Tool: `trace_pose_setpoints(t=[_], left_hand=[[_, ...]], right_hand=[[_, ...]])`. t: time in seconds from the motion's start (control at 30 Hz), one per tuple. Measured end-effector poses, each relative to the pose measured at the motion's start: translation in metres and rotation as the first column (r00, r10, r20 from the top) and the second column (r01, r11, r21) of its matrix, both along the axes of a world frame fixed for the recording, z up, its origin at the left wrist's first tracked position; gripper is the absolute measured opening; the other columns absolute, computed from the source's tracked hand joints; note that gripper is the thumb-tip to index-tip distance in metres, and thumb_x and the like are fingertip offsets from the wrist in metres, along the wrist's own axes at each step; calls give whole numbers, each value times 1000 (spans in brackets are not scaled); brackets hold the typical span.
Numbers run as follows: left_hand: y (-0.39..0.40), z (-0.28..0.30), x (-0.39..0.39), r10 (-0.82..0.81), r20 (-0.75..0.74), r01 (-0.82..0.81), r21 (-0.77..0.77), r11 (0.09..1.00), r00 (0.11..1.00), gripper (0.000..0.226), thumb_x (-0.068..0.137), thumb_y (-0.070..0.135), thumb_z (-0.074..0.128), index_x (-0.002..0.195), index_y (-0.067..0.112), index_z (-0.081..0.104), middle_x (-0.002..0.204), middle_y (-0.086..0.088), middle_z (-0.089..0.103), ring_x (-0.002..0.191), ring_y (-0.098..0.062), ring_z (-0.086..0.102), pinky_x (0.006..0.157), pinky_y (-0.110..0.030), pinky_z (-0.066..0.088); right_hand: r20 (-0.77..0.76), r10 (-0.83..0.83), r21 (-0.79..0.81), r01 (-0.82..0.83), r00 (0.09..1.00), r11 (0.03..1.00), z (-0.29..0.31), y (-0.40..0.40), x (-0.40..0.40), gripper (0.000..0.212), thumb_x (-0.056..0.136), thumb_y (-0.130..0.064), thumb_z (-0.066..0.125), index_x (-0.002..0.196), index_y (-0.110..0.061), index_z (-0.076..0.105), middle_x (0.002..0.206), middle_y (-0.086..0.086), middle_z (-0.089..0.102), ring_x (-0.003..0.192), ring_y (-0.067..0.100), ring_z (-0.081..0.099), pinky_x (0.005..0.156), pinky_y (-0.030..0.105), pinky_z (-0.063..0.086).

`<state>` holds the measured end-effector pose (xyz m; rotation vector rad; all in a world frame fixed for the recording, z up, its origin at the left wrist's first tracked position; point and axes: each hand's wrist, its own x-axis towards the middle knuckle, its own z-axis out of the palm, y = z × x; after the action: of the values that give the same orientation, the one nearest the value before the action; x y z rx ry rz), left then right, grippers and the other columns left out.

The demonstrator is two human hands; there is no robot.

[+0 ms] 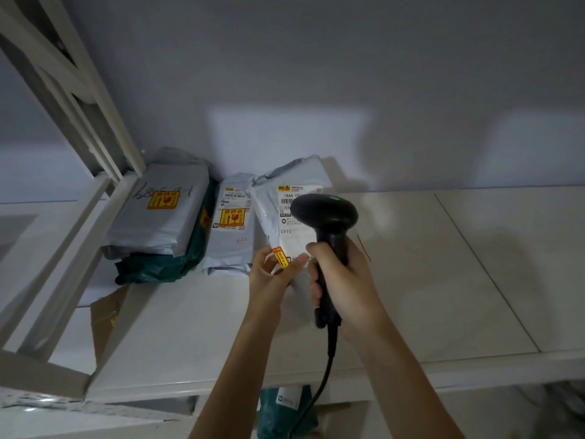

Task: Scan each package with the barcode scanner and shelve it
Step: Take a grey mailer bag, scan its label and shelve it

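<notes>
My left hand [273, 271] grips the near edge of a grey mailer package [286, 198] with a white shipping label, which lies on the white shelf [411, 280]. My right hand [343, 280] is closed around the handle of a black barcode scanner [326, 217], whose head hangs over the label with a green light lit on top. The scanner cable runs down past the shelf's front edge. A second grey package [229, 236] lies just to the left. Further left, a grey package [161, 210] with an orange fragile sticker rests on a dark green one [186, 264].
White shelf uprights [79, 99] rise diagonally at the left. A brown cardboard piece [104, 318] lies at the shelf's left end. Below the front edge a green package [281, 413] shows on a lower level. A grey wall stands behind the shelf.
</notes>
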<state>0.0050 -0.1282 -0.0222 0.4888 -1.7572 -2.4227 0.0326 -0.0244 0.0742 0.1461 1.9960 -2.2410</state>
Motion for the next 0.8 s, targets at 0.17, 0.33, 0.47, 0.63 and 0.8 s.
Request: trace_pose_setpoints(t=[0.17,0.33,0.47,0.63,0.8], left_hand=[[-1,-3,1,-19,3,19,-10,1000,1000,31,74,11,76,95,26,59,91,6,71,84,-12,68,74,-30,55],[-3,-3,2,-39,3,39,-20,999,999,33,75,10,75,99,26,59,88,11,72,81,-6,69,68,-23,53],[-5,-2,2,-61,-4,61,-11,998,998,35,76,7,74,101,25,57,83,18,73,75,0,69,62,-18,53],[-5,1,4,-67,2,67,7,998,998,34,74,6,75,99,22,59,89,5,73,78,-15,69,71,-32,57],[-10,5,4,-66,-8,66,61,996,998,40,73,8,77,109,17,61,105,2,73,99,-19,69,83,-37,57]], right_hand=[[-4,15,21,-15,1000,1000,1,0,0,10,85,-15,54,76,-15,49,49,4,42,36,14,37,37,22,35],[5,17,34,-17,1000,999,-1,-3,2,11,85,-17,55,76,-14,50,50,4,43,37,14,38,38,21,37],[25,4,5,-4,1000,1000,-1,-3,4,11,84,-16,55,75,-14,50,53,4,42,37,14,38,37,21,35],[3,6,44,-6,1000,999,-2,2,6,10,83,-18,55,77,-12,50,50,6,44,38,16,39,40,23,37],[-13,-138,83,139,990,987,-10,31,-8,14,82,-18,58,87,-11,47,55,3,48,38,14,43,39,26,38]])
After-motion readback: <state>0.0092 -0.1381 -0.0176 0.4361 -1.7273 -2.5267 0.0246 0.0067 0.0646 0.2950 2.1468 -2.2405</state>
